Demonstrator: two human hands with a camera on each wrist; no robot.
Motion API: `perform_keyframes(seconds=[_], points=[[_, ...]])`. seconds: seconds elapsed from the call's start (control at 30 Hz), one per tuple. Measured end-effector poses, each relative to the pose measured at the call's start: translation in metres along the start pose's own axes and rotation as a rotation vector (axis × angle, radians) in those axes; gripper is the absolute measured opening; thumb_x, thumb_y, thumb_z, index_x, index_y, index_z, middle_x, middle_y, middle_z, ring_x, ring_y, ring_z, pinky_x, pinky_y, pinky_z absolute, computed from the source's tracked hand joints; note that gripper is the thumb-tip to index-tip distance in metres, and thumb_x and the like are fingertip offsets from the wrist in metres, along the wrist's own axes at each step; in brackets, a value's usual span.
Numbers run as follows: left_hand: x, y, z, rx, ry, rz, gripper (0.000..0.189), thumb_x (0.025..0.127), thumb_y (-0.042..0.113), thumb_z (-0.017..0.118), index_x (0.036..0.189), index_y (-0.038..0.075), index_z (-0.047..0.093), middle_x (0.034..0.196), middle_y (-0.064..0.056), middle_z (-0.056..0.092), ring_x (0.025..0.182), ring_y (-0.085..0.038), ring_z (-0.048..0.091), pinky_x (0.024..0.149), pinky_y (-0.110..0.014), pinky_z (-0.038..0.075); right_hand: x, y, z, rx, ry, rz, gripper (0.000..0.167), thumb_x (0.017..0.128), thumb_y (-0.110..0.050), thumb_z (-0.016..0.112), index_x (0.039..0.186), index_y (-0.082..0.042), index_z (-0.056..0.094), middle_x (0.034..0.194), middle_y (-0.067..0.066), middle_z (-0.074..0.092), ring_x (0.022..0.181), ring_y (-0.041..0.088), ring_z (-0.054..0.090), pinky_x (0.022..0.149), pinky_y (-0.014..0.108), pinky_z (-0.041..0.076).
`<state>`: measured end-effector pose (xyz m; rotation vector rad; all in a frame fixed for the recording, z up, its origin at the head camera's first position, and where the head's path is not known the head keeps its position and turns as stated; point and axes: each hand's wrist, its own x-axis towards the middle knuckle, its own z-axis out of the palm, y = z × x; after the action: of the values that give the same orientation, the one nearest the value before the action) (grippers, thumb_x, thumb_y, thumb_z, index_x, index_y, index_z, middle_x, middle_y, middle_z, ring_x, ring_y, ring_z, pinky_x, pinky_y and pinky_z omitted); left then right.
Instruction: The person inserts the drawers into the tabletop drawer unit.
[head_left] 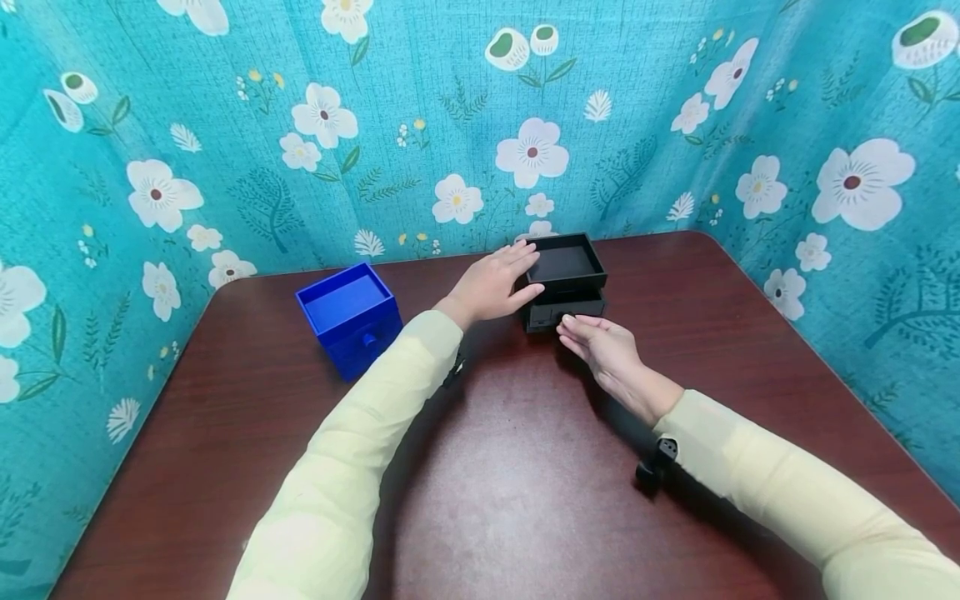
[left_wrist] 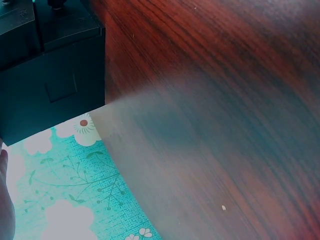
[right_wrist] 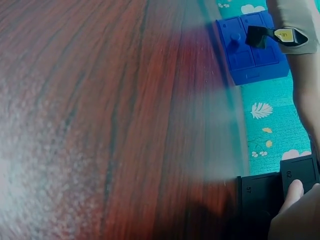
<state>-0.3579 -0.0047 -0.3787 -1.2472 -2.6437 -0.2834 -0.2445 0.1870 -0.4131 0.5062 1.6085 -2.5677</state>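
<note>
A small black drawer box (head_left: 576, 282) with an open tray top stands at the back of the table. Its lower drawer (head_left: 542, 317) juts out at the front. My left hand (head_left: 491, 283) lies against the box's left side, fingers stretched along the top rim and thumb near the front. With thumb and fingertips together, my right hand (head_left: 606, 350) pinches at the drawer's front; the fingers hide the grip point. The right wrist view shows one black drawer front (right_wrist: 259, 197) beside another front panel with a thumb over it. The box's plain side (left_wrist: 55, 90) fills the left wrist view's upper left corner.
A blue drawer box (head_left: 345, 346) with a round knob and an open tray top stands to the left, behind my left forearm. The dark red wooden table (head_left: 510, 467) ends at a floral turquoise curtain (head_left: 420, 108). Each wrist carries a black camera mount.
</note>
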Motion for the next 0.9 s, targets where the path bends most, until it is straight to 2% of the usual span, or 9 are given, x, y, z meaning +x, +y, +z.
perform_keyframes(seconds=[0.23,0.4,0.53,0.9], points=[[-0.0003,0.0000,-0.0015,-0.004,0.005,0.004,0.064,0.101,0.048,0.045,0.148,0.006,0.040,0.154,-0.009,0.034,0.145,-0.020,0.022,0.116,-0.027,0.012,-0.0005,-0.0014,0.0014,-0.004,0.004,-0.010,0.024,0.091,0.002,0.065,0.110,0.001,0.051,0.093,0.005,0.072,0.083,0.012,0.070,0.087,0.031,0.052],[-0.0004,0.0010,-0.0017,-0.011,0.004,0.010,0.064,0.101,0.047,0.045,0.148,0.005,0.040,0.154,-0.009,0.034,0.145,-0.020,0.022,0.116,-0.030,0.015,-0.0017,-0.0037,0.0009,-0.042,0.015,-0.003,0.026,0.091,0.001,0.065,0.113,0.001,0.051,0.099,0.006,0.072,0.083,0.012,0.070,0.084,0.030,0.053],[0.0004,0.0005,-0.0003,-0.010,-0.001,0.009,0.064,0.101,0.049,0.043,0.149,0.006,0.039,0.155,-0.009,0.033,0.145,-0.019,0.020,0.116,-0.027,0.012,-0.0026,-0.0055,0.0007,-0.071,0.024,-0.002,0.025,0.091,-0.001,0.065,0.112,0.000,0.052,0.103,0.008,0.072,0.084,0.012,0.070,0.085,0.030,0.053],[0.0003,0.0004,-0.0013,-0.028,-0.010,0.006,0.064,0.101,0.048,0.045,0.148,0.006,0.040,0.155,-0.009,0.033,0.145,-0.020,0.021,0.116,-0.027,0.012,0.0048,-0.0039,0.0006,-0.038,0.034,-0.006,0.023,0.091,-0.002,0.066,0.109,-0.002,0.052,0.092,0.003,0.072,0.083,0.012,0.070,0.086,0.031,0.053]])
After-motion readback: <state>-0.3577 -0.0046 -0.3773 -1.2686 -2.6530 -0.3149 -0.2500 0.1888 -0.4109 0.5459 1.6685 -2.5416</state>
